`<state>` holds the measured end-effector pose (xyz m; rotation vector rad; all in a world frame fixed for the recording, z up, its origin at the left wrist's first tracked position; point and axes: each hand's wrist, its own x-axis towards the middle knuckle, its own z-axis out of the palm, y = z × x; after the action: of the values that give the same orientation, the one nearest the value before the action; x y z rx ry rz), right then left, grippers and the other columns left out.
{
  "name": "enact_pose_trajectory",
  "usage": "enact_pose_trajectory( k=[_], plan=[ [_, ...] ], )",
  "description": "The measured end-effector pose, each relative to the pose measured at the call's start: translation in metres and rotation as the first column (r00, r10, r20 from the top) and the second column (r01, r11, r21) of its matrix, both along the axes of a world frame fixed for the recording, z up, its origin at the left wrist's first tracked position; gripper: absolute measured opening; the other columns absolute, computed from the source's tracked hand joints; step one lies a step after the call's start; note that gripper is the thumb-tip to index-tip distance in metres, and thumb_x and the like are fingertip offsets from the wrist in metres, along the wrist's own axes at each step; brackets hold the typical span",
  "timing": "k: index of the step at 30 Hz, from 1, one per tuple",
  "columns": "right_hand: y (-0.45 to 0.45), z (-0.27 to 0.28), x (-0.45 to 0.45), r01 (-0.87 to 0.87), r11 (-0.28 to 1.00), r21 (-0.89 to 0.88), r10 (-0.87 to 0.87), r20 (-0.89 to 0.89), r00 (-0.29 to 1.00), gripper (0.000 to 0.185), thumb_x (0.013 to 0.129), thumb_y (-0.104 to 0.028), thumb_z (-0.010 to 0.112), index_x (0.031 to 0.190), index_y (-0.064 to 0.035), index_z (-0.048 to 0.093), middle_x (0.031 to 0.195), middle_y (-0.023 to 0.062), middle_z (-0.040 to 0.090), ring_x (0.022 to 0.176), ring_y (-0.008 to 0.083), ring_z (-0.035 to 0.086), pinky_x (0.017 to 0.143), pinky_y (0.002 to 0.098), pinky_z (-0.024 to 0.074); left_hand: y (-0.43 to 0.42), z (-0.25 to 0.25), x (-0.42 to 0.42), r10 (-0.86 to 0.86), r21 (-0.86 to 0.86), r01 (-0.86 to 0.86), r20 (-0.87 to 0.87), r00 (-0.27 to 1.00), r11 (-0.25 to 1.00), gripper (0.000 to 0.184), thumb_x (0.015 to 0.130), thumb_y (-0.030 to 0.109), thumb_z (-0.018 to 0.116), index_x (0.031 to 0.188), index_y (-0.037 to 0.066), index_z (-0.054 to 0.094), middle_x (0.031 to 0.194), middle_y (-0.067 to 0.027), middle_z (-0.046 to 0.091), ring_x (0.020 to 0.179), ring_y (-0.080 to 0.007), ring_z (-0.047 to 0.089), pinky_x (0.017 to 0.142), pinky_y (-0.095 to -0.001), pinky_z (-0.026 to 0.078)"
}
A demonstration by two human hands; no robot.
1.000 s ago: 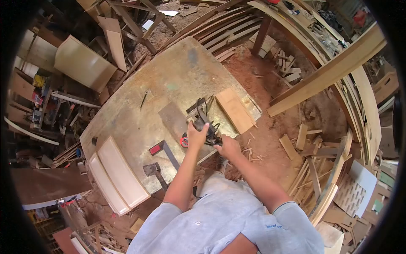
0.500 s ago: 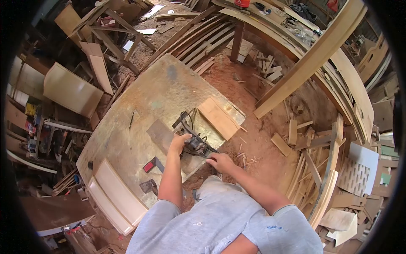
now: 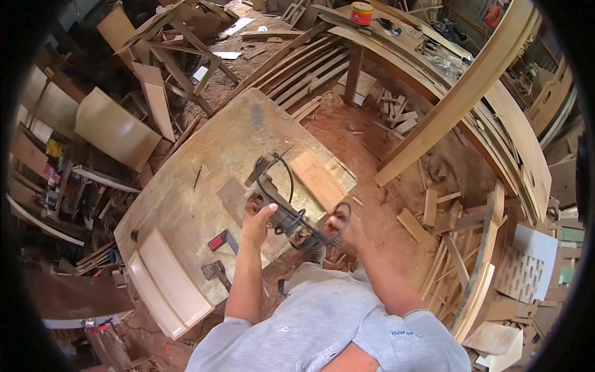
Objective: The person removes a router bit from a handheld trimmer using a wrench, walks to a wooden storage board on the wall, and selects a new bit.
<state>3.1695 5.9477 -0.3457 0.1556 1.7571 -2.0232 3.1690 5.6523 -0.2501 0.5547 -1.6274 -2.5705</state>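
Note:
My left hand (image 3: 257, 217) grips a dark power tool (image 3: 285, 220) above the near edge of the worktable (image 3: 180, 180). A black cord (image 3: 291, 177) loops over the tool. My right hand (image 3: 339, 222), blurred, is closed around a loop of this cord to the right of the tool. Beyond the tool, a light wooden board (image 3: 317, 181) lies on the table, and a grey-brown flat piece (image 3: 232, 197) is partly behind my left hand. A square with a red-inlaid handle (image 3: 218, 240) and a hammer (image 3: 214, 270) rest left of my left forearm.
A pale two-panel piece (image 3: 170, 279) lies at the table's left corner. A pencil-like item (image 3: 198, 176) is on the tabletop. A long wooden beam (image 3: 458, 105) slants at the right, with wood scraps (image 3: 400, 115) on the ground. A red tin (image 3: 361, 13) stands at the back.
The tool has tilted and risen nearer to me in my left hand. My right hand has moved from the tool's rear end outward to the right, with the cord looped there.

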Motion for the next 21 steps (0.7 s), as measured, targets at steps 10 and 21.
enact_pose_trajectory(
  k=[10,21],
  plan=[
    [0.065,0.161,0.039,-0.790,0.292,0.539,0.943,-0.023,0.333,0.058,0.091,-0.032,0.081,0.138,-0.0014,0.064,0.110,0.0126,0.074,0.102,0.0233,0.070,0.101,0.0412,0.0522,0.077,0.064,0.061,0.191,-0.530,-0.259,-0.179,0.965,0.807,0.050,0.081,0.014,0.085,0.124,-0.001,0.065,0.105,-0.0062,0.070,0.090,-0.0165,0.065,0.079,-0.0324,0.054],
    [0.102,0.064,0.038,-0.748,0.630,-0.206,0.744,-0.113,0.658,0.067,0.094,-0.017,0.081,0.153,-0.0077,0.051,0.122,0.0090,0.070,0.112,0.0188,0.066,0.097,0.0363,0.0550,0.175,0.165,0.197,0.095,-0.866,-0.340,-0.329,0.940,0.366,0.069,0.071,0.016,0.091,0.131,-0.001,0.062,0.121,-0.0102,0.067,0.111,-0.0242,0.065,0.097,-0.0375,0.054]
  ],
)
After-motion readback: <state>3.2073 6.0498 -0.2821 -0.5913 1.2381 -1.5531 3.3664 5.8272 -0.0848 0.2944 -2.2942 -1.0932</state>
